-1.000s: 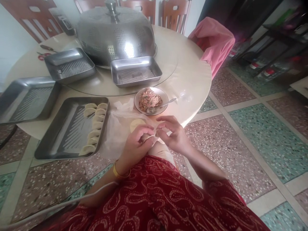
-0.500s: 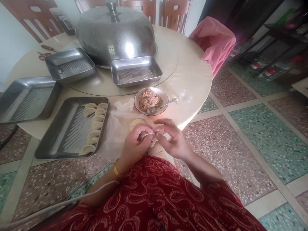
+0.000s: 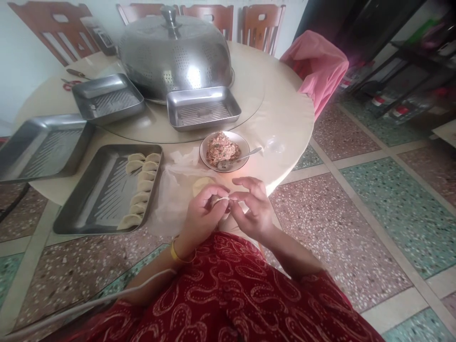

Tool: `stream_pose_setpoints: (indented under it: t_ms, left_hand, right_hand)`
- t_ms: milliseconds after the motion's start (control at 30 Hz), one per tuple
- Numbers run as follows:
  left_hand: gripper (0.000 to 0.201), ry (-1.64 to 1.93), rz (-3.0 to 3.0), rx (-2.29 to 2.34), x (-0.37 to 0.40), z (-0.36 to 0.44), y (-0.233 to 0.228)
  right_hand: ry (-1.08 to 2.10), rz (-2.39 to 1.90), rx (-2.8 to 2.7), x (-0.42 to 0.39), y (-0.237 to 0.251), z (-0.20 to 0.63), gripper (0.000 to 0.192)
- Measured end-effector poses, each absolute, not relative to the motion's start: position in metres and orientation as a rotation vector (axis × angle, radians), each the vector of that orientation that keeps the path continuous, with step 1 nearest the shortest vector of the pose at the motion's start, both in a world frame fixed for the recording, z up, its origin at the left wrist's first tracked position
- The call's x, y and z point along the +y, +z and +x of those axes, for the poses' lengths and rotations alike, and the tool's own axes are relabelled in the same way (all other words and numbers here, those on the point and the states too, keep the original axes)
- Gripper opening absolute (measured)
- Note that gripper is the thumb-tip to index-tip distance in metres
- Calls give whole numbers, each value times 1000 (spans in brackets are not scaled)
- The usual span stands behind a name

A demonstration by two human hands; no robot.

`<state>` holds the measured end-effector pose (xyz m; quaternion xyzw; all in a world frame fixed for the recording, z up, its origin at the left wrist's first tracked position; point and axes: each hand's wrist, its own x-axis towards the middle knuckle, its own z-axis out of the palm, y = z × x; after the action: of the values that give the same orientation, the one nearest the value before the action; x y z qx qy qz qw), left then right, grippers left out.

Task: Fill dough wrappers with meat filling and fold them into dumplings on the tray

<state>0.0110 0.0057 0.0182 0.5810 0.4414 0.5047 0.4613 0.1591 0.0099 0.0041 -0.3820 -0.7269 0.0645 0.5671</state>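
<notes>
Between my hands is a pale dumpling (image 3: 220, 200), mostly hidden by the fingers. My left hand (image 3: 204, 211) is closed around it, thumb against forefinger. At its right end, the thumb and forefinger of my right hand (image 3: 252, 209) pinch the edge, while the other fingers stick out. Just beyond the left hand lies a round dough wrapper (image 3: 202, 185), partly covered by it. A bowl (image 3: 245, 142) of minced filling (image 3: 223, 148) stands farther out, with a spoon (image 3: 245, 156) resting in it. To the left, several folded dumplings (image 3: 144, 186) line the right side of a metal tray (image 3: 80, 202).
More metal trays (image 3: 85, 128) stand at the left and behind. A large perforated steel dome (image 3: 178, 57) sits on the round table's (image 3: 285, 95) glass turntable. Thin plastic sheeting (image 3: 171, 199) lies beside the dumpling tray. A pink cloth (image 3: 320, 61) hangs over a chair at right.
My right hand's outer fingers have lifted and spread a little, while its thumb and forefinger stay at the dumpling's edge. The whole view has shifted slightly.
</notes>
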Motion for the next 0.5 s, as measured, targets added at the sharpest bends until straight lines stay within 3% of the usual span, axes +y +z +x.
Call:
stream_pose_setpoints:
  t_ms: [233, 500]
  left_hand:
    - [8, 1304, 1155, 1035, 5, 13, 17]
    - [6, 1275, 1150, 1004, 7, 16, 15]
  right_hand:
    - [172, -893, -1688, 6, -4, 163, 47]
    - [191, -941, -1633, 6, -20, 157, 29]
